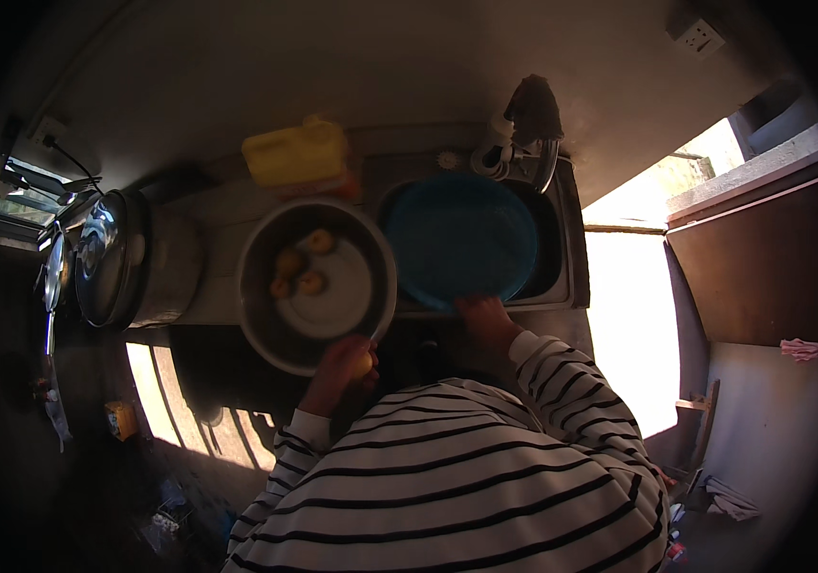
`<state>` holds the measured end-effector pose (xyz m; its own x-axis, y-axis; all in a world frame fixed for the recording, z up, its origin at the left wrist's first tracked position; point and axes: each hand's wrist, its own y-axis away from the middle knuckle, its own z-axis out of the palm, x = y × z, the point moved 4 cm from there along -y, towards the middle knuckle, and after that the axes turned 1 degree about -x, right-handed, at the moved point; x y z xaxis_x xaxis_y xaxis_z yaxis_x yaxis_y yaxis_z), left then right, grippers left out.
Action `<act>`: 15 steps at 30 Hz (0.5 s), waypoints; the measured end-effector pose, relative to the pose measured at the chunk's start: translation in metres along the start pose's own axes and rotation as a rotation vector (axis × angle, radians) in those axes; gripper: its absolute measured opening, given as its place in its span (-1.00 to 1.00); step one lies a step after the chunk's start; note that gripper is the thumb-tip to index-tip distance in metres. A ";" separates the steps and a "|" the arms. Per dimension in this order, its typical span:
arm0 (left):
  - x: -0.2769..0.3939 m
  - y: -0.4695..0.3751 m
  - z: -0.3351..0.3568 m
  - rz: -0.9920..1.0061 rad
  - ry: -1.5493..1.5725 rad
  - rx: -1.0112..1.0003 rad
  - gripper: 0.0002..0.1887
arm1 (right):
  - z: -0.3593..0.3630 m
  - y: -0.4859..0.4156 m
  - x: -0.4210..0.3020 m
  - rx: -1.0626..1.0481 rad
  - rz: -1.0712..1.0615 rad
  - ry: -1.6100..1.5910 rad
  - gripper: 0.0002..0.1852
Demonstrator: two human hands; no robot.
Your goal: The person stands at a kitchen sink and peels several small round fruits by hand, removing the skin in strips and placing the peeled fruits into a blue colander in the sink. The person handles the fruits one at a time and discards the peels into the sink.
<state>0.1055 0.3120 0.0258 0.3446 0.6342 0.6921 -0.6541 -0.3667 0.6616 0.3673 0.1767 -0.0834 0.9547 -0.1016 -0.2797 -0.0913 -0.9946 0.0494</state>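
My left hand (337,367) is closed around a yellowish round piece of produce (362,365), at the near rim of a wide metal basin (245,286). Inside that basin lie several yellow-brown round pieces of produce (310,282); whether they are potatoes or fruit I cannot tell. To the right, a blue plastic basin (462,240) sits over the sink (559,286). My right hand (486,315) grips its near rim, with the fingertips hidden at the edge. The blue basin's contents are too dark to make out.
A yellow plastic jug (295,154) stands behind the metal basin. A faucet (546,165) with a dark cloth (534,107) over it rises behind the sink. At the counter's left is a large lidded pot (162,265). Strong sunlight enters through the doorway (627,322) on the right.
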 end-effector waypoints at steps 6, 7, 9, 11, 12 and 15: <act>0.022 -0.038 0.023 0.125 0.120 -0.121 -0.68 | 0.005 0.011 0.012 -0.010 0.000 -0.141 -0.76; 0.027 -0.041 0.034 0.150 0.219 -0.128 -0.66 | 0.001 0.012 0.010 0.010 -0.019 -0.118 -0.75; 0.012 -0.068 0.041 0.133 -0.106 -0.184 -0.65 | -0.006 0.013 0.010 0.053 -0.057 -0.067 -0.72; 0.001 -0.093 0.053 0.095 -0.225 -0.230 -0.64 | -0.001 0.014 0.017 -0.034 0.034 -0.094 -0.65; -0.002 -0.103 0.060 0.066 -0.179 -0.244 -0.64 | 0.003 0.014 0.021 -0.077 0.078 -0.108 -0.62; -0.011 -0.131 0.081 -0.029 0.073 -0.191 -0.64 | -0.023 0.008 0.011 0.247 0.405 -0.812 -0.54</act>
<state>0.2419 0.2978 -0.0448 0.3200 0.6930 0.6460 -0.7630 -0.2157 0.6094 0.3838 0.1683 -0.0643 0.3558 -0.3327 -0.8734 -0.5197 -0.8471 0.1109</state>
